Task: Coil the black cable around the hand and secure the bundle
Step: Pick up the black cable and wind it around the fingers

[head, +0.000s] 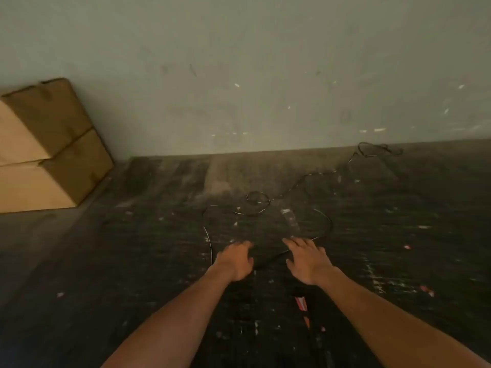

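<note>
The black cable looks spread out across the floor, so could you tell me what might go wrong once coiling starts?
1. The black cable has a small loop partway along; pulled tight, it could kink or knot.
2. The far end lies tangled near the wall and may snag.
3. The floor is littered with debris, which the dragged cable could gather. Neither the left hand nor the right hand seems to hold it yet.
</note>
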Motion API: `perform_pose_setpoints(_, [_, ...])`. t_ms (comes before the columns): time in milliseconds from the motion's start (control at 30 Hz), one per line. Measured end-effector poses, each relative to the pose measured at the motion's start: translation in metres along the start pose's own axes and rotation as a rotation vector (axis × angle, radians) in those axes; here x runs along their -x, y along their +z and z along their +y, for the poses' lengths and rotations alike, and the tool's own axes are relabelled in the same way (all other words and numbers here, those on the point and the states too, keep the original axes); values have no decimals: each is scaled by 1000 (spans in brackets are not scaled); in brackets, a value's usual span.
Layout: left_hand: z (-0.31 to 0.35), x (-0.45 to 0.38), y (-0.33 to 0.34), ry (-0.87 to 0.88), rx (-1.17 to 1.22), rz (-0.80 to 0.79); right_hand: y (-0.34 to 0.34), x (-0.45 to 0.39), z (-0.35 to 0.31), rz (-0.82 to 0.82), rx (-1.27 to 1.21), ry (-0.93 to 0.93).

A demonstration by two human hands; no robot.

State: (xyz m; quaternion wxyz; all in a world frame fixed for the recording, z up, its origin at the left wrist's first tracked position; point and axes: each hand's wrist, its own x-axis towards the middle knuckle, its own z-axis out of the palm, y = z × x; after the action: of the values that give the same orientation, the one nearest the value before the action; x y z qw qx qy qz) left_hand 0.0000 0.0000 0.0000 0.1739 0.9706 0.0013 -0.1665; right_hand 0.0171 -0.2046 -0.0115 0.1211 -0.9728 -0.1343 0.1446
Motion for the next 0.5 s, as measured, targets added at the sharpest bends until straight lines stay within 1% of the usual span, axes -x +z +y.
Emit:
perform_pose_setpoints(200, [0,-20,33,4,-150,-53,31,-24,-10,-123,80,-47])
perform_pose_setpoints(367, [-1,-26,52,25,-216,-7,44,-35,-13,-189,169,-57])
perform_pose_setpoints(433, [-2,-26,57,32,-243,20,47,-36,-12,-167,180,-68])
perform_pose_setpoints(500, [-4,-26,60,46,-259,48,50,-35,-12,-90,182,-79])
